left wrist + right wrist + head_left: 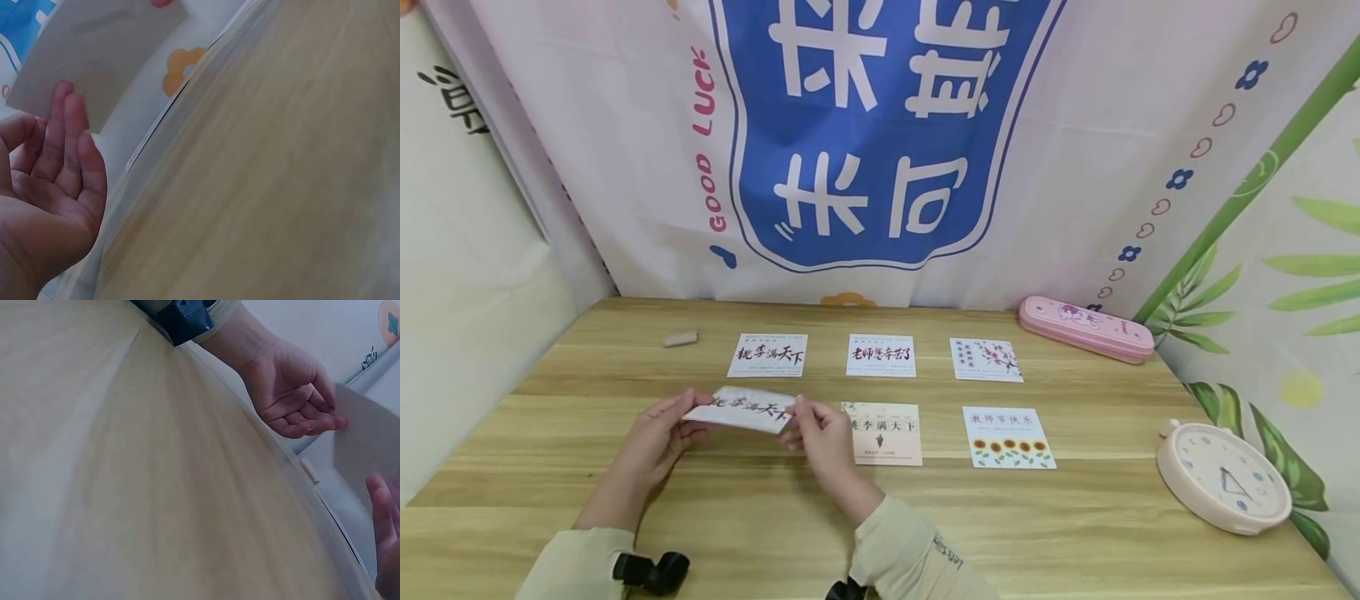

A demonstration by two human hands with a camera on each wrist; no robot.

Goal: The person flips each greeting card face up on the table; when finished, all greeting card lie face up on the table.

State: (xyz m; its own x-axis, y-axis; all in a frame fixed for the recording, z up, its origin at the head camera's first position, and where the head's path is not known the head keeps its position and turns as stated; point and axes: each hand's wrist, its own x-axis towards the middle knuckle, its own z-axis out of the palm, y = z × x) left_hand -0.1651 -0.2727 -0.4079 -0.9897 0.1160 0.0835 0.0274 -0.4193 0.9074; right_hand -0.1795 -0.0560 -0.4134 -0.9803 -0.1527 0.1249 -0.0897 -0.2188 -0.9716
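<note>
Both hands hold up one white card with dark brush lettering, tilted above the table. My left hand pinches its left end between thumb and fingers, and my right hand pinches the right end. In the left wrist view the card's plain back faces down, with the left hand's fingers behind it. The right wrist view shows that same back between the two hands. Just right of the right hand lies a cream card, partly covered by it. A sunflower card lies farther right.
Along the back lie two cards with red lettering and a blossom card. A small tan block is at back left, a pink pencil case at back right. A round clock stands at the right edge of the wooden table.
</note>
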